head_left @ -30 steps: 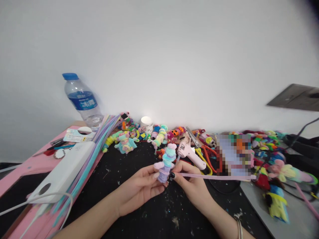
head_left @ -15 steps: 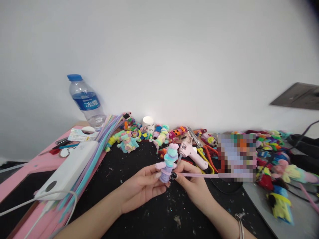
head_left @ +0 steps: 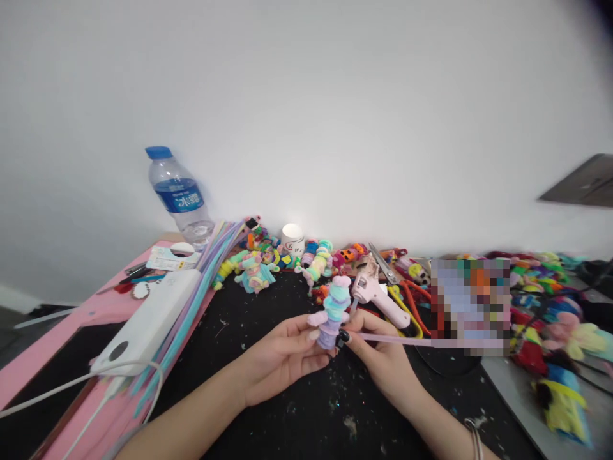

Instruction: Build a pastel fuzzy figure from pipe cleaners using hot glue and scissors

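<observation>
Upright between both hands is a small pipe-cleaner figure, with a pink top, mint coils in the middle and a lilac lower body. My left hand is closed on its lower left side, thumb against the lilac coils. My right hand, dark thumbnail showing, pinches a pale lilac pipe cleaner against the figure's lower right side. That strip runs out to the right, toward a pixelated patch. A pink glue gun lies just behind my right hand, its nozzle close to the figure.
Along the wall are finished pipe-cleaner figures, a paper cup, scissors and red-handled pliers. At left, a pipe-cleaner bundle lies beside a white box with a cable. A water bottle leans on the wall.
The whole view has shifted, so everything appears slightly farther right. Both hands keep nearly the same hold on the figure and the pipe cleaner.
</observation>
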`<state>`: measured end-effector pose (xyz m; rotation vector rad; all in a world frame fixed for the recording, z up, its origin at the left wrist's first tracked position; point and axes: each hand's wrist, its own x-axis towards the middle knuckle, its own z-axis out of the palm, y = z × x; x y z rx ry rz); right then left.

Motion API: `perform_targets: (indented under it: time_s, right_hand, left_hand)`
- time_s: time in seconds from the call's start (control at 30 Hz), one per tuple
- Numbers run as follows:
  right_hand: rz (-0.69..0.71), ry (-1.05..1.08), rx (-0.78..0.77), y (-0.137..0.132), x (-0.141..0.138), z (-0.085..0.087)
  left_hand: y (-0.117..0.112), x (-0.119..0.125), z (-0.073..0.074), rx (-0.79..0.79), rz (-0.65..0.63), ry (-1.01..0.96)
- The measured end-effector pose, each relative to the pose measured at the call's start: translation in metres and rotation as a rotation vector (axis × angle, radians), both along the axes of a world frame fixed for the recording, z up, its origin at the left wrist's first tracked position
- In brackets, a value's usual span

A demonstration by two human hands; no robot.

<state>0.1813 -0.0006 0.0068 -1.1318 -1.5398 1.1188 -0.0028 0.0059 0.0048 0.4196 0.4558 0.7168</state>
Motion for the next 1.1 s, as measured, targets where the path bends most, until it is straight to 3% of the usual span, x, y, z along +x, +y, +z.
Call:
perform_targets:
  time_s: [0.53,1.1]
  right_hand:
    - [-0.029,-0.115,0.061,0.0009,0.0014,-0.0045]
    - [-0.026,-0.252,0.308,-0.0054,0.0002,-0.0048]
  left_hand:
    - [0.0006,0.0029,0.0005,0.132,0.105,0.149]
    - [0.0001,0.0045,0.0,0.222,0.117,0.243]
